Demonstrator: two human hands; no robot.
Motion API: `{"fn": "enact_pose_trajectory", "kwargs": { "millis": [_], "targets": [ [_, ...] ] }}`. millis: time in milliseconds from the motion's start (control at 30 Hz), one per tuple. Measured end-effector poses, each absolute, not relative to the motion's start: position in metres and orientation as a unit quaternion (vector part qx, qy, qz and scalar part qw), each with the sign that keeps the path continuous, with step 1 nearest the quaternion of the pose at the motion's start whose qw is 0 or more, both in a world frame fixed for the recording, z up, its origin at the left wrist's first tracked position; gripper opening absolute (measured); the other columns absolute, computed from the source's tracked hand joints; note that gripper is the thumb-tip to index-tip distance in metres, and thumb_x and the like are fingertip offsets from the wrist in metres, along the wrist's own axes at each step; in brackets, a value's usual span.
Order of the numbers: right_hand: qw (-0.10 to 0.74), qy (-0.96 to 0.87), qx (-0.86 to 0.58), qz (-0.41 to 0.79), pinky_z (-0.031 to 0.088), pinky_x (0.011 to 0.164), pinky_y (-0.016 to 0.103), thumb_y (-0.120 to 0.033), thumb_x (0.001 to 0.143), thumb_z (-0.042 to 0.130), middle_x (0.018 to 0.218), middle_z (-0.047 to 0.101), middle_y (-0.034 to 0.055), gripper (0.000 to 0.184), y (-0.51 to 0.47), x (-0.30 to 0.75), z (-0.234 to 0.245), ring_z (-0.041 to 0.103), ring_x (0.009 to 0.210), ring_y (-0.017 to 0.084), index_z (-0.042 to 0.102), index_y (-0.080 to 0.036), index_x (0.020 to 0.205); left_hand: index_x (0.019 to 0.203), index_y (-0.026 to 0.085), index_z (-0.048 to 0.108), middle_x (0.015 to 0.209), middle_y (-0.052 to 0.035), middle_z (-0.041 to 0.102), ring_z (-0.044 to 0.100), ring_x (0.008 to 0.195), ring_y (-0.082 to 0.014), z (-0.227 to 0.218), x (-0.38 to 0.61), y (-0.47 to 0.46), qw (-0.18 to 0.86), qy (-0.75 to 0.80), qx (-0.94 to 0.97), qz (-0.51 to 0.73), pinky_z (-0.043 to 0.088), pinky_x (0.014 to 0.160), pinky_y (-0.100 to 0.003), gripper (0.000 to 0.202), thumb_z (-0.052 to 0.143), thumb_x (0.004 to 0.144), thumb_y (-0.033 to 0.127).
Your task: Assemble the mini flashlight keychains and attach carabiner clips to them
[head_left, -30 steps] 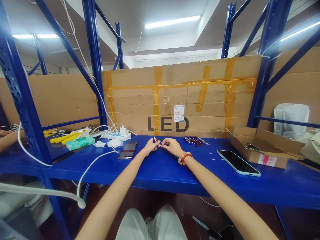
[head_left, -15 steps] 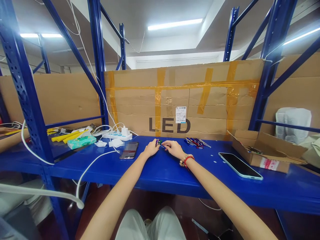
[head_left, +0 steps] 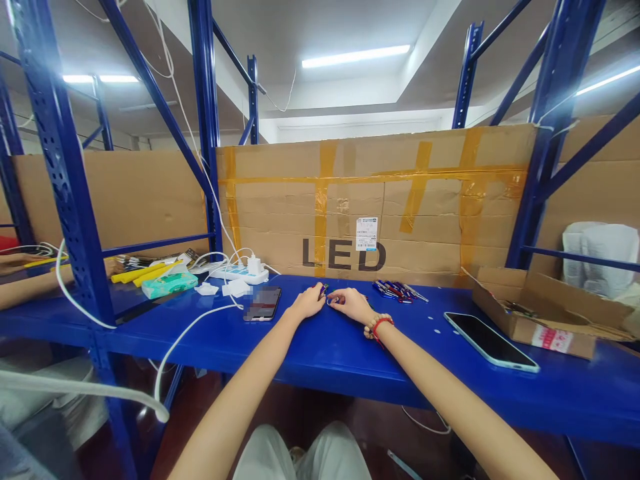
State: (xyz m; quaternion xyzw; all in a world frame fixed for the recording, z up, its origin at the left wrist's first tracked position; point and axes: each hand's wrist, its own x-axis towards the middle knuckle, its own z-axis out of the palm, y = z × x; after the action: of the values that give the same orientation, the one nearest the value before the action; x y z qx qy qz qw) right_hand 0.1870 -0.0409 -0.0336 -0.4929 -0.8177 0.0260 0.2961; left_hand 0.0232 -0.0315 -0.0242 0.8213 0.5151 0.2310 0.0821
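Both my hands rest on the blue shelf top (head_left: 320,350) in front of the taped cardboard sheet (head_left: 380,200) marked LED. My left hand (head_left: 307,303) is closed around a small dark pen-like item (head_left: 324,289) whose tip pokes out above the fingers. Just right of it, my right hand (head_left: 353,303), with a red and beaded bracelet at the wrist, pinches a tiny part that I cannot name. The two hands nearly touch. A pile of several similar small red and blue items (head_left: 397,289) lies to the right.
A dark phone (head_left: 263,303) lies left of my hands, a light blue phone (head_left: 491,341) to the right. An open cardboard box (head_left: 543,312) stands at far right. A power strip (head_left: 235,272), white cables, a tissue pack (head_left: 169,285) and yellow tools (head_left: 140,273) lie at left. Another person's arm (head_left: 30,287) shows at far left.
The view has tilted up a little. My hands have lowered onto the shelf top and stayed close together, still working the small item.
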Motion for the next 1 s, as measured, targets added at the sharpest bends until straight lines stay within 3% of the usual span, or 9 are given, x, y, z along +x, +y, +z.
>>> {"fn": "enact_pose_trajectory", "kwargs": {
  "millis": [200, 400, 667, 1000],
  "targets": [
    [0.262, -0.813, -0.52, -0.01, 0.045, 0.067, 0.027, -0.035, 0.081, 0.054, 0.092, 0.071, 0.0045, 0.024, -0.0463, 0.1862, -0.0299, 0.064, 0.084, 0.021, 0.07, -0.023, 0.095, 0.11, 0.014, 0.053, 0.101, -0.0067, 0.059, 0.058, 0.09, -0.0183, -0.0285, 0.0235, -0.0287, 0.07, 0.511, 0.821, 0.242, 0.048, 0.081, -0.039, 0.029, 0.05, 0.088, 0.033],
    [0.223, -0.819, -0.528, -0.004, 0.039, 0.057, 0.024, -0.037, 0.088, 0.042, 0.064, 0.067, 0.0021, 0.038, -0.0482, 0.1857, -0.0274, 0.061, 0.061, 0.016, 0.068, -0.021, 0.066, 0.113, 0.015, 0.052, 0.103, -0.0073, 0.059, 0.058, 0.091, -0.0187, -0.03, 0.0234, -0.0267, 0.065, 0.507, 0.825, 0.242, 0.048, 0.082, -0.04, 0.031, 0.049, 0.088, 0.033],
    [0.195, -0.835, -0.514, -0.003, 0.035, 0.055, 0.023, -0.038, 0.088, 0.039, 0.063, 0.064, -0.0003, 0.037, -0.0501, 0.1877, -0.0252, 0.056, 0.059, 0.014, 0.07, -0.025, 0.073, 0.111, 0.014, 0.053, 0.104, -0.0075, 0.059, 0.058, 0.093, -0.019, -0.0279, 0.0249, -0.0293, 0.075, 0.513, 0.819, 0.245, 0.047, 0.082, -0.041, 0.03, 0.05, 0.088, 0.033],
    [0.171, -0.849, -0.501, -0.001, 0.027, 0.051, 0.022, -0.038, 0.089, 0.037, 0.061, 0.06, -0.0002, 0.04, -0.0502, 0.1886, -0.0249, 0.05, 0.056, 0.012, 0.066, -0.022, 0.066, 0.115, 0.014, 0.051, 0.11, -0.0093, 0.058, 0.057, 0.098, -0.0207, -0.0291, 0.0243, -0.0251, 0.098, 0.52, 0.815, 0.236, 0.045, 0.086, -0.043, 0.036, 0.046, 0.089, 0.039]
  ]
}}
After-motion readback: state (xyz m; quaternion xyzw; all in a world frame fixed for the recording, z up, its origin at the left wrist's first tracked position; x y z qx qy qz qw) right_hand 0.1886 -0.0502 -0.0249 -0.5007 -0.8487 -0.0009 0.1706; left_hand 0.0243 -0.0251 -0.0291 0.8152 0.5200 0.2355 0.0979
